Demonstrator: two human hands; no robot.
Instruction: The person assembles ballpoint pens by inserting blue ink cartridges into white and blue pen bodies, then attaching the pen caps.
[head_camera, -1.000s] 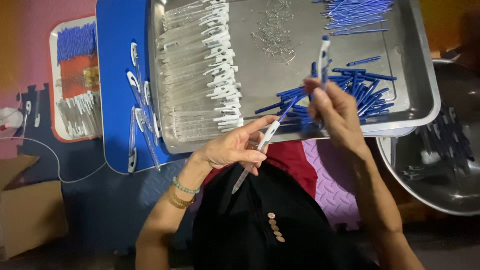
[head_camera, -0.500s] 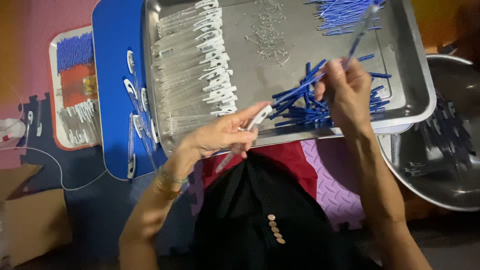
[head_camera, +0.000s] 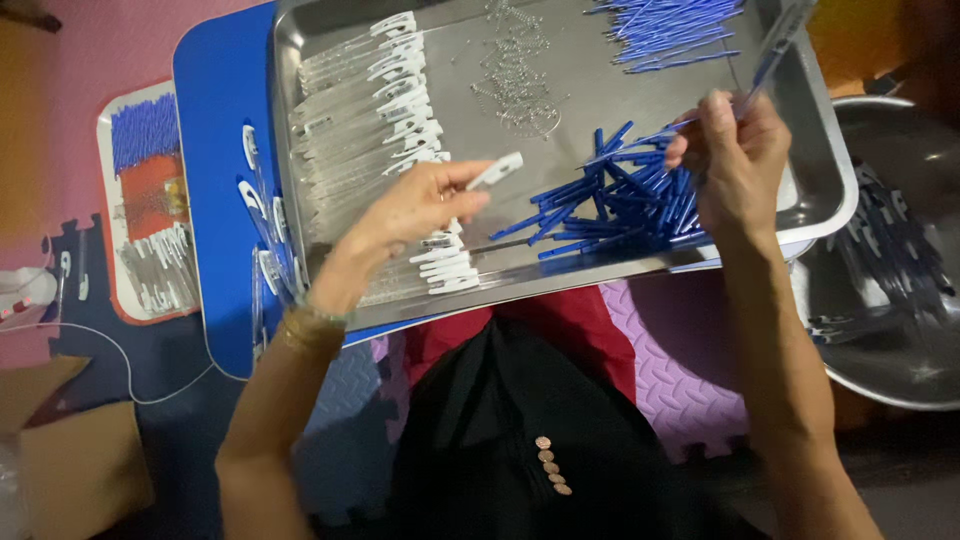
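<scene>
While over tray (head_camera: 800, 215), possibly pen-holding hands (head_camera: 735, 160).

We see a clear pen barrel with a white clip (head_camera: 497, 170) pinched in our left hand (head_camera: 415, 205), lying nearly level with the clip end pointing right, just above the row of matching barrels in the steel tray (head_camera: 815, 160). Our right hand (head_camera: 735, 160) holds a slim blue-tipped pen piece (head_camera: 772, 50), tilted up to the right over the heap of blue refills (head_camera: 625, 205).
</scene>
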